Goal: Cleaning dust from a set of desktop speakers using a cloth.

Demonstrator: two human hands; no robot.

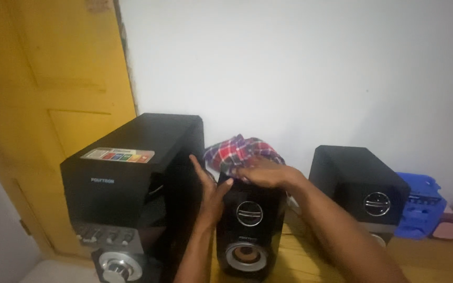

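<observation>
Centre frame: small black speaker [248,225], glossy boxy cabinet, chrome ring badge above copper-toned cone, standing on yellow wooden table [310,262]. Right hand [266,173] flat, pressing crumpled red-blue plaid cloth [239,151] onto its top. Left hand [212,191] open, palm against its left side. Left: large matte black subwoofer [132,183], rectangular multicoloured sticker on top. Right: second black speaker [357,183]; blue plastic crate [420,207] at far right.

One head-worn camera looks forward and slightly down, from close range, at a white wall [300,68] and a yellow door [53,89] on the left. The person's own forearms enter from the bottom edge, reaching toward black speakers [132,188] on a wooden surface [310,262].
</observation>
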